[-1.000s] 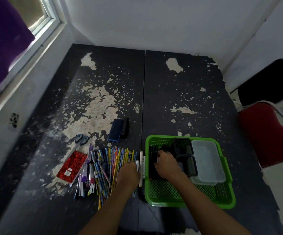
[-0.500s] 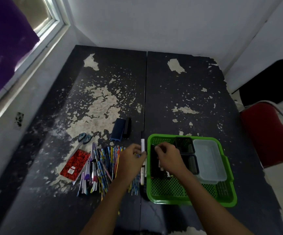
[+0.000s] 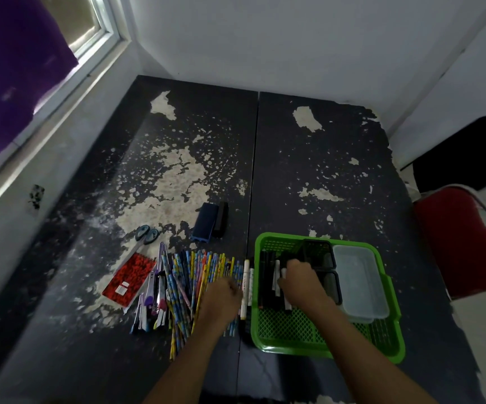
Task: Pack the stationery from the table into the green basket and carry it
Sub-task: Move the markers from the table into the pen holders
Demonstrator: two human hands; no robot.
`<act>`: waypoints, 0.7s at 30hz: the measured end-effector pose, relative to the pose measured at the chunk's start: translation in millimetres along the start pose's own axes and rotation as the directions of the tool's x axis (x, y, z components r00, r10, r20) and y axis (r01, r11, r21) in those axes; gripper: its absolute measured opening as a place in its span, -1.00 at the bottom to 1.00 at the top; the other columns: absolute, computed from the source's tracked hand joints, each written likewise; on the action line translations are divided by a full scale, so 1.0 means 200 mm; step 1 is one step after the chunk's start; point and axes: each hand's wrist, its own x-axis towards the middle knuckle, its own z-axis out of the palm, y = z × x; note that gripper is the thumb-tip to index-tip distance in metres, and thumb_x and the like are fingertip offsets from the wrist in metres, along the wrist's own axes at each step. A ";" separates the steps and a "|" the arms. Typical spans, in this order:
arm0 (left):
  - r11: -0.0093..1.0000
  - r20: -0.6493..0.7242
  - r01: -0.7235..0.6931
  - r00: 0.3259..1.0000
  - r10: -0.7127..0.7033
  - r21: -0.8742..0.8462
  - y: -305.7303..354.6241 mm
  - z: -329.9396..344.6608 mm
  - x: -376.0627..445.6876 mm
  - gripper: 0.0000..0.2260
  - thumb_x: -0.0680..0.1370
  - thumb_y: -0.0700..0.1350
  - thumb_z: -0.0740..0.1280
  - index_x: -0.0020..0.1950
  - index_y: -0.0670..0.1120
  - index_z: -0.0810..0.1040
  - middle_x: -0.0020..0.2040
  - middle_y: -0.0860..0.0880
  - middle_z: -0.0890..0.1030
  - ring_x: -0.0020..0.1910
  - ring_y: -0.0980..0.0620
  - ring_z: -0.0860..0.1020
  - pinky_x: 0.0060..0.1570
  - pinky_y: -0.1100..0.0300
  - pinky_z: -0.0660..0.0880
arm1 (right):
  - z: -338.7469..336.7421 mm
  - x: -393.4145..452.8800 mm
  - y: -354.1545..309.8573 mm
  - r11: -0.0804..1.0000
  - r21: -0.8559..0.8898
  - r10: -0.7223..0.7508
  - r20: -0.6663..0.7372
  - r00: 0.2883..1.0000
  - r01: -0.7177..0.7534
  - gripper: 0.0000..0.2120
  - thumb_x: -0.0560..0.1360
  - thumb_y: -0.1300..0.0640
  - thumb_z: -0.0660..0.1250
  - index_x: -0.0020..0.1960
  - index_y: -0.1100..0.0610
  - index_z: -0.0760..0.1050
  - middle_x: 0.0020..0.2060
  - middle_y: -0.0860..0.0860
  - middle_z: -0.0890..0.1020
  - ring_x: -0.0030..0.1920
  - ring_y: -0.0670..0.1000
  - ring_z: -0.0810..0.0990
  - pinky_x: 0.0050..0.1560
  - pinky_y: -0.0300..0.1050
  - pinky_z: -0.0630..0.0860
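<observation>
At lower centre, the left hand [image 3: 223,297] curls over pencils [image 3: 198,275]; the right hand [image 3: 299,280] grips markers [image 3: 276,277] in the green basket [image 3: 317,335].

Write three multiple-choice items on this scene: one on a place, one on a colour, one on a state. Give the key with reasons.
1. Where does the clear plastic lidded box lie?
A. in the basket's right side
B. on the red chair
C. beside the scissors

2. What colour is the spiral notebook's cover?
A. green
B. white
C. red with black pattern

3. What is the right hand doing?
A. hanging idle off the table
B. resting on markers inside the green plastic mesh basket
C. lifting the basket

Key: A, it sits against the right wall; C, the cover shows red; B, the hand lies over the markers.
</observation>
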 end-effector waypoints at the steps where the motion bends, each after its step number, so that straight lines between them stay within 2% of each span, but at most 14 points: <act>1: 0.999 0.030 0.002 1.000 -0.004 0.049 -0.02 0.03 -0.01 -0.87 0.53 -0.11 0.39 -0.19 -0.12 0.58 -0.30 -0.02 0.61 -0.37 0.21 0.49 -0.34 0.16 0.50 | 0.02 0.00 -0.01 0.998 -0.061 -0.003 0.035 0.999 0.006 -0.90 0.59 0.22 0.31 -0.07 0.22 0.43 -0.02 0.24 0.62 -0.03 0.22 0.63 -0.10 0.05 0.57; 2: 0.996 0.038 0.001 0.999 -0.004 0.086 -0.03 0.05 -0.02 -0.84 0.51 -0.07 0.42 -0.18 -0.13 0.55 -0.29 -0.03 0.60 -0.35 0.17 0.50 -0.38 0.19 0.44 | 0.03 0.00 -0.01 0.994 -0.104 -0.016 0.047 0.999 0.021 -0.95 0.59 0.26 0.29 0.00 0.25 0.46 0.03 0.25 0.61 0.01 0.23 0.63 -0.06 0.06 0.58; 4: 0.988 0.033 -0.003 0.999 -0.002 0.156 -0.04 0.10 -0.03 -0.80 0.49 0.01 0.43 -0.16 -0.10 0.52 -0.24 -0.03 0.59 -0.28 0.05 0.57 -0.35 0.19 0.43 | 0.04 0.01 -0.03 0.985 -0.169 -0.033 0.045 0.998 0.040 -0.88 0.59 0.31 0.25 0.12 0.30 0.47 0.08 0.26 0.59 0.07 0.24 0.62 0.02 0.08 0.58; 6: 0.983 0.029 0.009 0.999 -0.014 0.183 -0.04 0.12 -0.02 -0.78 0.48 0.04 0.43 -0.16 -0.06 0.49 -0.23 -0.03 0.58 -0.24 -0.01 0.58 -0.32 0.17 0.43 | 0.02 0.03 -0.06 0.977 -0.209 -0.043 0.023 0.999 0.047 -0.83 0.57 0.37 0.24 0.15 0.30 0.48 0.10 0.25 0.59 0.10 0.24 0.62 0.05 0.08 0.58; 10: 0.978 0.038 -0.020 0.999 0.013 0.207 -0.04 0.12 -0.01 -0.72 0.47 0.08 0.43 -0.21 -0.08 0.44 -0.28 -0.03 0.51 -0.28 -0.02 0.53 -0.35 0.14 0.41 | 0.00 0.07 -0.10 0.976 -0.217 -0.031 -0.038 0.999 0.022 -0.82 0.59 0.37 0.20 0.16 0.30 0.47 0.10 0.24 0.61 0.10 0.24 0.63 0.03 0.09 0.57; 14: 0.970 0.013 -0.046 0.999 0.044 0.239 -0.02 0.13 -0.01 -0.67 0.49 0.05 0.44 -0.27 -0.05 0.35 -0.33 0.02 0.42 -0.31 -0.01 0.50 -0.37 0.13 0.37 | 0.00 0.08 -0.08 0.989 -0.144 -0.050 -0.085 0.995 0.038 -0.83 0.61 0.25 0.22 0.17 0.28 0.44 0.08 0.25 0.62 0.07 0.28 0.63 -0.10 0.06 0.51; 16: 0.962 -0.007 -0.045 0.999 0.048 0.268 -0.01 0.14 -0.02 -0.69 0.52 0.04 0.44 -0.23 -0.06 0.38 -0.28 -0.01 0.46 -0.23 -0.06 0.55 -0.32 0.13 0.36 | 0.01 0.07 -0.06 0.996 -0.081 -0.056 -0.102 0.993 0.047 -0.82 0.60 0.19 0.24 0.16 0.25 0.45 0.05 0.23 0.62 0.05 0.28 0.62 -0.11 0.04 0.49; 21: 0.969 -0.009 -0.005 1.000 0.007 0.246 0.02 0.13 -0.03 -0.76 0.52 0.00 0.41 -0.15 -0.13 0.46 -0.14 -0.12 0.57 -0.14 -0.12 0.59 -0.28 0.06 0.47 | 0.02 0.02 -0.02 0.995 0.028 -0.085 -0.170 0.982 0.091 -0.76 0.57 0.04 0.27 0.19 0.13 0.46 -0.04 0.13 0.63 -0.06 0.19 0.63 -0.10 0.09 0.61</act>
